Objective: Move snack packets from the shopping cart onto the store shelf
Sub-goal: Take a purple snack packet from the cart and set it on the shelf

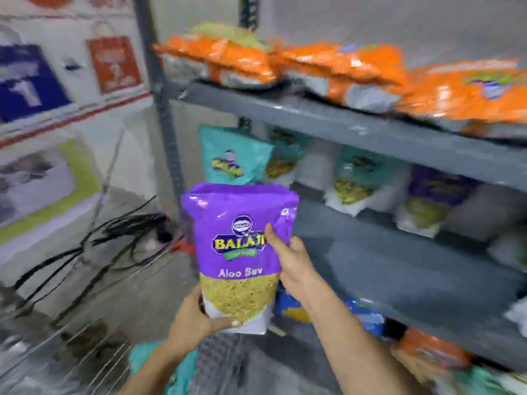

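I hold a purple Aloo Sev snack packet (239, 246) upright in front of the grey metal shelf (370, 132). My left hand (199, 315) grips its bottom left corner from below. My right hand (288, 258) clasps its right edge, thumb across the front. The packet hangs left of the middle shelf board (399, 269), apart from it. Below my arms lies the wire shopping cart (94, 352), with a teal packet (159, 360) inside it.
Orange packets (342, 69) lie on the top shelf board. Teal packets (233, 158) and purple packets (433, 195) stand at the back of the middle level. More packets (433, 357) sit on the level below. Black cables (114, 240) trail on the floor at the left by the wall.
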{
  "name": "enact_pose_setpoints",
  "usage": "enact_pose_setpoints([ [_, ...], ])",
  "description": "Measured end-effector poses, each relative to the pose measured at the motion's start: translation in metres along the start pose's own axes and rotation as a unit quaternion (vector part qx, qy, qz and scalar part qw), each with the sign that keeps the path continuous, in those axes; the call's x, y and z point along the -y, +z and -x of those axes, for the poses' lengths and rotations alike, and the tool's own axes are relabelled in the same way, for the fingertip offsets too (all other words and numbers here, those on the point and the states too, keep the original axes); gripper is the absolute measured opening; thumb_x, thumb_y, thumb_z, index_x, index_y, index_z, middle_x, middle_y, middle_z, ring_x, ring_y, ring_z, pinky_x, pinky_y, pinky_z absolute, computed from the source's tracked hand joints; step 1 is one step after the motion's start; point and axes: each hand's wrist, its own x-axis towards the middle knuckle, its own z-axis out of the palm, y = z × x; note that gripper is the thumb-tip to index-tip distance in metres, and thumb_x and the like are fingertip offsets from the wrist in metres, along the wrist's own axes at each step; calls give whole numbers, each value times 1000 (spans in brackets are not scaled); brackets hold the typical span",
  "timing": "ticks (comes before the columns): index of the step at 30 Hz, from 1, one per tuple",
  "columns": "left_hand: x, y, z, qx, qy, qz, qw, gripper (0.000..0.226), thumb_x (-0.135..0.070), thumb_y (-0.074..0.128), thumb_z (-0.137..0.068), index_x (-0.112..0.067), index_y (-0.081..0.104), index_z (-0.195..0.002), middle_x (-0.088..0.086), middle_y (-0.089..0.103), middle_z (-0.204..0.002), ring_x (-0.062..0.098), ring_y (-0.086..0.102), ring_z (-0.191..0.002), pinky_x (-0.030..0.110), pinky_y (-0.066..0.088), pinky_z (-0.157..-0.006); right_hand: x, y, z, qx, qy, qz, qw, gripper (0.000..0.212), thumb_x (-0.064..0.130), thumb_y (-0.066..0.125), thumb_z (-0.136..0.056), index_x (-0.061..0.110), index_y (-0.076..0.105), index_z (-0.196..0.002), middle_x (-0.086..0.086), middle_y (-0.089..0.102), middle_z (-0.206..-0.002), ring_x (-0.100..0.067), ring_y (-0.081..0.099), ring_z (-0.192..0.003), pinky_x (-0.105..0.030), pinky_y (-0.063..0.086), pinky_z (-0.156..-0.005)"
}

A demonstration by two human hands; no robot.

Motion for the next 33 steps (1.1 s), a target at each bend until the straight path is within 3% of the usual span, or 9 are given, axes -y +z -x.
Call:
enact_pose_setpoints([
  [4,-46,72,-32,75,68,-1,995,70,-10,98,-40,-21,63,-100,-24,75,-93,-12,68,-75,5,49,-62,57,-67,18,-58,-77,-10,995,38,38,81,-60,12,77,-87,-9,80,-89,-19,76,-75,-35,63,-72],
  [7,-68,129,-47,137,99,-5,986,64,-18,97,-41,-26,63,-95,-27,75,-90,-13,68,-75,4,48,-61,86,-119,34,-97,-128,-20,987,39,38,80,-63,12,77,-92,-10,79,-95,-20,76,-79,-37,62,-77],
  [14,-97,250,-62,242,124,-8,962,71,-38,97,-38,-47,62,-99,-20,75,-99,0,71,-90,17,54,-73,131,-218,71,-204,-192,-6,960,37,33,73,-69,11,72,-99,-4,80,-88,-17,76,-75,-35,63,-72],
  [18,-110,298,-64,275,136,-15,952,70,-37,97,-40,-50,61,-98,-23,74,-99,-3,70,-90,14,54,-72,148,-260,86,-253,-214,18,943,39,39,75,-67,13,73,-96,-4,80,-90,-18,76,-77,-38,62,-78],
  [23,-113,335,-61,298,128,-16,946,65,-36,95,-42,-52,60,-95,-21,74,-97,0,72,-88,25,58,-65,157,-291,96,-289,-212,31,933,53,51,83,-56,16,76,-95,-9,80,-98,-24,76,-85,-45,61,-83],
  [25,-113,343,-61,301,131,-21,944,65,-39,95,-42,-54,60,-95,-24,74,-97,-3,70,-88,18,57,-66,159,-297,97,-295,-210,29,932,52,50,83,-57,16,76,-96,-8,80,-97,-23,77,-84,-45,61,-83],
  [27,-116,352,-64,298,134,-31,944,66,-37,96,-43,-49,61,-98,-20,74,-99,-2,70,-91,18,56,-72,162,-304,96,-303,-214,26,928,42,45,80,-64,18,76,-95,-5,80,-96,-20,77,-82,-47,60,-84],
  [30,-126,369,-75,291,139,-37,946,76,-30,97,-47,-30,61,-114,-8,73,-111,10,68,-101,33,57,-86,173,-317,92,-314,-229,46,920,11,33,72,-84,25,80,-85,2,80,-92,-17,76,-84,-47,58,-90],
  [33,-134,390,-87,268,138,-42,953,80,-26,97,-49,-24,58,-119,-8,70,-112,12,65,-101,20,54,-80,184,-333,85,-325,-226,70,916,17,26,64,-94,20,75,-84,-4,78,-95,-26,71,-96,-50,52,-100],
])
